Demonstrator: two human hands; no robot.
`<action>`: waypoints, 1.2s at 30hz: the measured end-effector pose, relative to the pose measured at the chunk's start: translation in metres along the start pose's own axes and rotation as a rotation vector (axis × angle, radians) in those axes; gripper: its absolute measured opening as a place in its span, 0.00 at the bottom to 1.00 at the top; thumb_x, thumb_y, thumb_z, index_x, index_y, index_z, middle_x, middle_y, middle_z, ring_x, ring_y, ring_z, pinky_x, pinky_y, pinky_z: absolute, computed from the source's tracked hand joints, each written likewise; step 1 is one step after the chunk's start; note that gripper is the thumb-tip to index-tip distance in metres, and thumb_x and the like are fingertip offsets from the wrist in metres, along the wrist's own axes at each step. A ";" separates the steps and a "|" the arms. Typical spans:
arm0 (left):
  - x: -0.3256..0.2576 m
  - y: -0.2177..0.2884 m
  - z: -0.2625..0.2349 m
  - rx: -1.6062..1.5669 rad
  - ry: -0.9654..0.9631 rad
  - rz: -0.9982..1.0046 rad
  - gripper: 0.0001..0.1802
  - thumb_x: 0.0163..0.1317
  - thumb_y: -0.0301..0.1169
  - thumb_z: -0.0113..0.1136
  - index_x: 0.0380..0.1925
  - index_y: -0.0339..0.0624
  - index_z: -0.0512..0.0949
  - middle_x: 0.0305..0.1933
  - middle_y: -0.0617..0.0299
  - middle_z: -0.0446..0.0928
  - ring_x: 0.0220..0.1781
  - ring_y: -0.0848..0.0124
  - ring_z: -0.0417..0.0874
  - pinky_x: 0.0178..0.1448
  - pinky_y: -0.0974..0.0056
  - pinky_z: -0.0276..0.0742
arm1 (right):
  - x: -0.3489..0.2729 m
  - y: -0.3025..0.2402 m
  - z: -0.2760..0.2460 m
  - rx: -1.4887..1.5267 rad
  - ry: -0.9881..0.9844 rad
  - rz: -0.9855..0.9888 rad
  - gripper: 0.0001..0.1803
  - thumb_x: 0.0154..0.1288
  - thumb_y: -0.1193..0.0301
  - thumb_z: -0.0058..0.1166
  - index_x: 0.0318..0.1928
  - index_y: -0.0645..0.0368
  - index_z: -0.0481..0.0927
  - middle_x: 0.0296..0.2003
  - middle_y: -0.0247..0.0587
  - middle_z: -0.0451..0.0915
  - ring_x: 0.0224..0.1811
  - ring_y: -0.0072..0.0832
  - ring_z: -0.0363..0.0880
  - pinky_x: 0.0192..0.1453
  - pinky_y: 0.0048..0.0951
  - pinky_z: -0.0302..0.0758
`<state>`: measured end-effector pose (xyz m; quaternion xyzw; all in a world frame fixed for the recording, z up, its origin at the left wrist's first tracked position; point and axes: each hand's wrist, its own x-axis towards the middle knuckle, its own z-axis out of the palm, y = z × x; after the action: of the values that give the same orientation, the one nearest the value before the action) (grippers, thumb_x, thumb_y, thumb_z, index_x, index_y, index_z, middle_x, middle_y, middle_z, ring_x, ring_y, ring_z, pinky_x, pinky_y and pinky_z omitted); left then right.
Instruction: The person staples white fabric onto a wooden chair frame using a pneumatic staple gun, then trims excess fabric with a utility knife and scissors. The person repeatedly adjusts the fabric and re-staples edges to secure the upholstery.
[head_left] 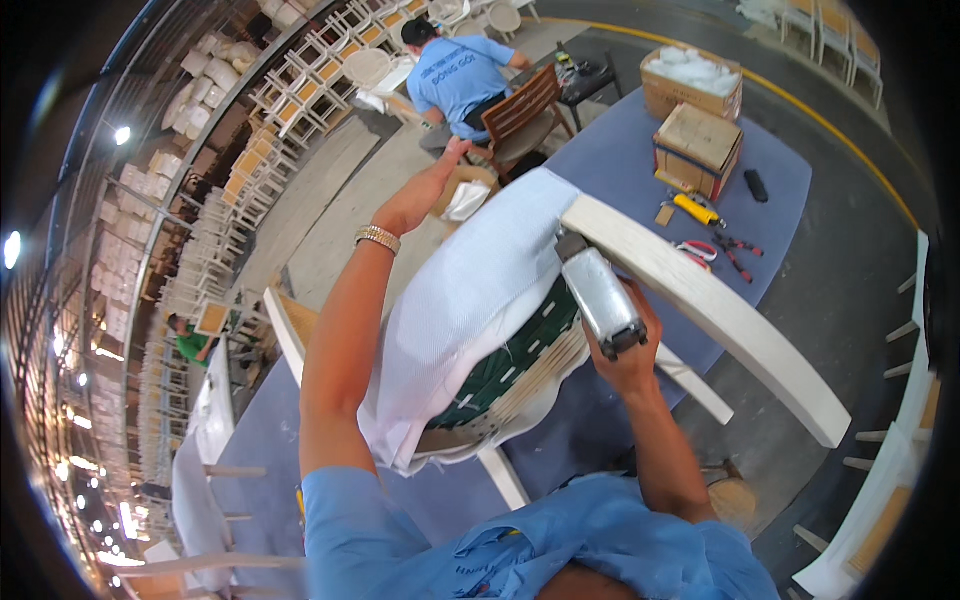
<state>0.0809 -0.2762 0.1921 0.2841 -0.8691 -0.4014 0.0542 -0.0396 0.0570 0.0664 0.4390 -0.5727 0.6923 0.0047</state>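
Chair part: pale-fabric upholstered chair frame [450,290], mid-frame, tipped on the blue-covered table [590,150]; underside facing the wearer.
Curved wood: long white wooden rail [710,310], running from centre to lower right.
Right hand: right hand [637,350] wrapped round a silver staple gun [605,295]; fingers curled on its body, mostly hidden behind it. Trigger finger: can't tell.
Stapler nose: right by the corner where fabric meets rail; contact unclear from here.
Left hand: left hand [415,195], above centre-left, fingers straight and close together, pinching nothing I can see. Touching the fabric or not: can't tell.
Done: cover lies over the outer face, reaching up to the rail; looks roughly placed.
Left: lower fabric edge hangs wavy with stray threads; green webbing [515,350] and pale strips beside it lie bare. Edge seems unfinished.
Progress: partway, I'd judge; staples too small to make out.
Tools: red-handled scissors [697,252], yellow tool [695,208], red-and-black pliers [738,262], right of centre, all out of hand.
Boxes: closed cardboard box [697,150], upper right, just beside an open carton [665,95] of white wrap.
Nearby: blue-shirted co-worker [460,80], upper centre, back turned.
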 end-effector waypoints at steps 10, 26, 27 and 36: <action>0.041 0.029 0.019 -0.074 -0.008 0.270 0.44 0.77 0.64 0.26 0.81 0.48 0.41 0.85 0.58 0.41 0.85 0.64 0.44 0.84 0.58 0.36 | -0.011 0.017 -0.001 -0.084 -0.060 0.067 0.26 0.53 0.76 0.66 0.55 0.68 0.81 0.51 0.57 0.83 0.53 0.47 0.85 0.59 0.37 0.78; -0.048 0.021 -0.032 0.341 0.098 0.208 0.35 0.81 0.48 0.34 0.80 0.43 0.45 0.85 0.53 0.42 0.86 0.62 0.41 0.85 0.58 0.35 | -0.014 0.005 0.001 0.000 -0.020 -0.024 0.22 0.57 0.77 0.67 0.53 0.68 0.82 0.48 0.52 0.85 0.50 0.41 0.86 0.57 0.35 0.79; -0.038 0.027 0.003 0.388 -0.038 0.300 0.35 0.81 0.44 0.34 0.79 0.40 0.42 0.84 0.49 0.41 0.86 0.60 0.41 0.86 0.58 0.35 | -0.010 0.006 0.002 -0.022 0.020 -0.049 0.20 0.59 0.77 0.67 0.52 0.69 0.82 0.46 0.51 0.86 0.48 0.39 0.86 0.55 0.35 0.80; -0.012 0.014 0.060 -0.394 -0.217 0.005 0.44 0.74 0.64 0.44 0.78 0.46 0.55 0.77 0.56 0.63 0.77 0.68 0.63 0.78 0.61 0.57 | -0.011 -0.010 -0.013 0.091 -0.043 0.060 0.33 0.47 0.81 0.68 0.60 0.60 0.80 0.52 0.50 0.83 0.54 0.40 0.84 0.60 0.31 0.76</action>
<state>0.0647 -0.2224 0.1637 0.2210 -0.7753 -0.5915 0.0160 -0.0353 0.0760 0.0677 0.4360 -0.5537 0.7078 -0.0483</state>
